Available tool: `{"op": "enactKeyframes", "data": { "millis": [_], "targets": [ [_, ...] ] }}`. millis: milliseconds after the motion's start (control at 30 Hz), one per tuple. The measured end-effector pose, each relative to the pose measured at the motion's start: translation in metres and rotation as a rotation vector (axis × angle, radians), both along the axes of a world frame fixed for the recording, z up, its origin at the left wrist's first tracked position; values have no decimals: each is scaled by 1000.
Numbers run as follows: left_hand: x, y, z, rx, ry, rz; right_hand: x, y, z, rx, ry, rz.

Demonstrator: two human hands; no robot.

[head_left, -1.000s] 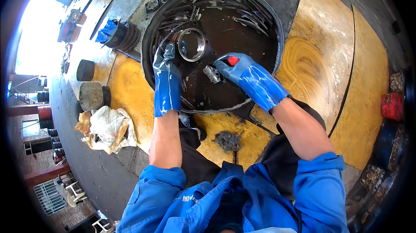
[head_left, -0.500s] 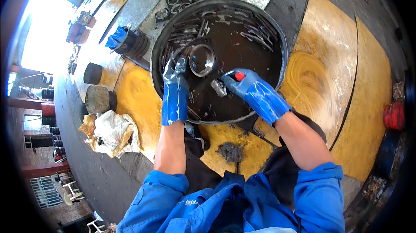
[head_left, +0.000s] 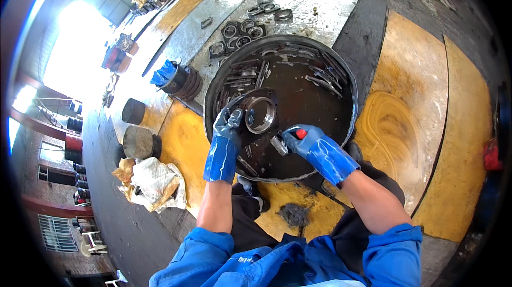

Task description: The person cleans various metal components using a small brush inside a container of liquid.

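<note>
My left hand [head_left: 228, 121], in a blue rubber glove, is closed on the edge of a dark metal part with a shiny round ring [head_left: 261, 115]. The part is tilted over a wide, round black tub [head_left: 209, 95] of dark liquid. My right hand [head_left: 304, 140], gloved alike, is closed round a red-handled brush [head_left: 278, 146]. Its wide silvery head points left and sits just below the ring, apart from it. Whether its tip is bristle or metal is hard to make out. Several flat metal parts [head_left: 326, 80] lean along the tub's inner wall, partly in the liquid.
Beyond the tub several ringed metal parts [head_left: 242, 32] lie on the floor. At left stand a dark bucket [head_left: 184, 83] with blue gloves in it, two drums [head_left: 137, 142] and a crumpled white bag [head_left: 158, 183]. Yellow boards [head_left: 408, 105] cover the floor at right.
The whole view has shifted, so the tub and my hands appear lower and farther right. Both hands keep their grips, and the ring and brush hold nearly the same places over the tub.
</note>
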State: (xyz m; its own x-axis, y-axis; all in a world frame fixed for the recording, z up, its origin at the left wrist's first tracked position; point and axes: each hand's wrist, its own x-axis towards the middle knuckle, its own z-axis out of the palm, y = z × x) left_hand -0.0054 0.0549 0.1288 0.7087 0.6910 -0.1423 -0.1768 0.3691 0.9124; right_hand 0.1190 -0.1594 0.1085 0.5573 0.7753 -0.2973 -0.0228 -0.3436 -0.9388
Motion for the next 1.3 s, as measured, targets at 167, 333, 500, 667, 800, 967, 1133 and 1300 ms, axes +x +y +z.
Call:
{"op": "enactKeyframes", "data": {
  "millis": [167, 333, 500, 667, 800, 967, 1133, 1300],
  "targets": [
    [51, 42, 78, 498, -6, 96, 5, -7, 14, -48, -1, 1],
    [125, 125, 131, -67, -15, 364, 5, 3, 13, 26, 73, 23],
    [82, 110, 22, 244, -56, -13, 13, 1, 18, -36, -9, 15],
    [34, 53, -83, 360, 285, 1, 8, 2, 10, 44, -146, 38],
    [15, 31, -104, 451, 346, -25, 11, -2, 0, 5, -246, 30],
    [-15, 11, -71, 328, 516, -9, 19, 2, 5, -144, -291, 31],
    [-20, 13, -61, 183, 524, -85, 17, 4, 4, -214, -327, 84],
    [16, -33, -53, 284, 543, -291, 26, -6, 4, -313, -368, 138]
  ]
}}
